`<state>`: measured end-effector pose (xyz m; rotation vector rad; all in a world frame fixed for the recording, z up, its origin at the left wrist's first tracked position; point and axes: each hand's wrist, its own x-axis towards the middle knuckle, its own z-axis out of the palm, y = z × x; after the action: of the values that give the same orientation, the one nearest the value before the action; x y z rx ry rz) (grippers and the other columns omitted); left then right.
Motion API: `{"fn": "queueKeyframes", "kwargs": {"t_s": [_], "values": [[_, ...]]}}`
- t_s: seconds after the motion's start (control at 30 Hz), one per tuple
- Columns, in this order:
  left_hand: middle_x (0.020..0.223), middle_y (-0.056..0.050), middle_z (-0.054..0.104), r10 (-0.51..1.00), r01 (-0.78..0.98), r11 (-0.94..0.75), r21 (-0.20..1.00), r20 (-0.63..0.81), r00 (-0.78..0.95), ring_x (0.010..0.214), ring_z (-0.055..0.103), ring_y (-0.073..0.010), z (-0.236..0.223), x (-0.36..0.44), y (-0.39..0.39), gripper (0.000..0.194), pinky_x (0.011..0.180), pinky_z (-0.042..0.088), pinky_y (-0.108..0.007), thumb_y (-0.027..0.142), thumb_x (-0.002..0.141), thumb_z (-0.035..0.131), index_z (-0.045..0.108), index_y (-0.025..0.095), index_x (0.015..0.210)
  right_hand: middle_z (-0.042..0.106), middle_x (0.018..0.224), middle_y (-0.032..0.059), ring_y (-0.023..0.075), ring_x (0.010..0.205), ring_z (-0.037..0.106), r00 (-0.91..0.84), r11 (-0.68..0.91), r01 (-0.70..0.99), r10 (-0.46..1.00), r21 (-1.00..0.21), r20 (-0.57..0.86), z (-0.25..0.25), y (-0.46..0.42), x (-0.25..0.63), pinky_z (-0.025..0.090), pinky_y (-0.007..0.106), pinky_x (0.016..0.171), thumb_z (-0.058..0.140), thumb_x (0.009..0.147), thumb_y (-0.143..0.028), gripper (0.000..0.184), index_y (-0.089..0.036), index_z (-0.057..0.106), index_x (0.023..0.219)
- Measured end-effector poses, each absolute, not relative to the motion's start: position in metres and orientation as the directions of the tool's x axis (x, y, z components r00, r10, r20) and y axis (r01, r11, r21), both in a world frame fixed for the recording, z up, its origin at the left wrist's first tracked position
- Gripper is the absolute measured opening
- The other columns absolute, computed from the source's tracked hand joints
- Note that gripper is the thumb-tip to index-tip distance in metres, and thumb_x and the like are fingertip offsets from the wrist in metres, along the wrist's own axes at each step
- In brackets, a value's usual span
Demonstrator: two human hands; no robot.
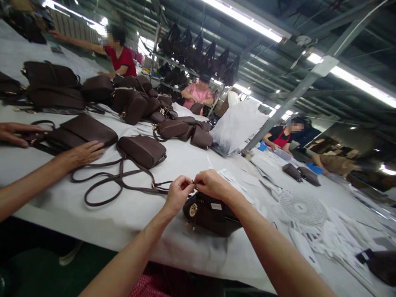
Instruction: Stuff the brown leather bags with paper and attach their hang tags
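In the head view a dark brown handbag point(211, 218) lies near the table's front edge, with a round gold charm point(193, 210) and a small white label point(216, 206) on it. My left hand point(180, 191) pinches the end of a thin brown strap point(164, 186) at the bag's upper left corner. Against its fingertips, my right hand point(213, 183) is closed at the same corner, by a small metal fitting. What the right fingers hold is hidden. The strap's long loops point(103, 201) trail left across the white table.
A co-worker's two hands point(84, 153) rest by a brown flap bag point(84, 131) at left. Another brown bag point(142, 151) stands between us, with a pile of bags point(134, 103) behind. A white fan point(301, 207) and paper strips lie at right; a metal post point(284, 104) rises beyond.
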<state>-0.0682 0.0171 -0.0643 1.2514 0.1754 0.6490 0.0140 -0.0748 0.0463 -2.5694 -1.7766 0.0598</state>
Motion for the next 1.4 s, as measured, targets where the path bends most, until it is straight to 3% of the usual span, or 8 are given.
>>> {"fn": "queueKeyframes", "kwargs": {"t_s": [0.23, 0.53, 0.8, 1.07, 1.4], "values": [[0.067, 0.002, 0.053, 0.536, -0.380, 0.040, 0.924, 0.301, 0.789, 0.061, 0.053, -0.0106, -0.0685, -0.0638, 0.0184, 0.010, 0.060, 0.047, -0.023, 0.025, 0.076, 0.059, 0.054, 0.017, 0.073, 0.074, 0.075, 0.0064, 0.0144, 0.067, 0.062, 0.368, -0.369, 0.929, 0.930, -0.027, -0.014, 0.0447, -0.0738, 0.0156, 0.038, 0.021, 0.061, 0.057, 0.075, -0.012, 0.020, -0.017, 0.076, 0.080], [0.070, 0.003, 0.054, 0.490, -0.367, 0.204, 0.908, 0.230, 0.841, 0.060, 0.055, -0.0093, -0.0683, -0.0664, 0.0176, 0.014, 0.059, 0.048, -0.022, 0.027, 0.074, 0.063, 0.054, 0.017, 0.079, 0.074, 0.074, 0.0048, 0.0134, 0.067, 0.063, 0.413, -0.416, 0.906, 0.909, -0.080, -0.060, 0.0529, -0.0749, 0.0150, 0.039, 0.021, 0.060, 0.056, 0.075, -0.011, 0.022, -0.017, 0.076, 0.081], [0.067, 0.003, 0.054, 0.562, -0.384, 0.132, 0.914, 0.250, 0.788, 0.058, 0.056, -0.0086, -0.0662, -0.0636, 0.0144, 0.016, 0.057, 0.045, -0.020, 0.030, 0.076, 0.063, 0.056, 0.016, 0.073, 0.074, 0.073, 0.0051, 0.0134, 0.064, 0.062, 0.404, -0.406, 0.911, 0.913, -0.065, -0.049, 0.0508, -0.0740, 0.0165, 0.038, 0.021, 0.059, 0.057, 0.074, -0.012, 0.022, -0.018, 0.077, 0.081], [0.073, 0.002, 0.062, 0.530, -0.387, 0.250, 0.888, 0.209, 0.822, 0.062, 0.061, -0.0100, -0.0677, -0.0650, 0.0185, 0.012, 0.062, 0.052, -0.022, 0.025, 0.071, 0.067, 0.063, 0.016, 0.078, 0.073, 0.069, 0.0053, 0.0128, 0.062, 0.061, 0.399, -0.401, 0.910, 0.916, -0.108, -0.037, 0.0487, -0.0736, 0.0180, 0.037, 0.021, 0.056, 0.057, 0.073, -0.012, 0.021, -0.016, 0.077, 0.079], [0.065, 0.002, 0.064, 0.517, -0.385, 0.305, 0.871, 0.188, 0.835, 0.060, 0.062, -0.0105, -0.0648, -0.0635, 0.0228, 0.011, 0.063, 0.053, -0.023, 0.022, 0.065, 0.069, 0.066, 0.015, 0.073, 0.067, 0.057, 0.0008, 0.0094, 0.051, 0.053, 0.407, -0.416, 0.890, 0.909, -0.187, -0.083, 0.0536, -0.0752, 0.0168, 0.032, 0.019, 0.049, 0.056, 0.074, -0.015, 0.020, -0.017, 0.076, 0.076]]}}
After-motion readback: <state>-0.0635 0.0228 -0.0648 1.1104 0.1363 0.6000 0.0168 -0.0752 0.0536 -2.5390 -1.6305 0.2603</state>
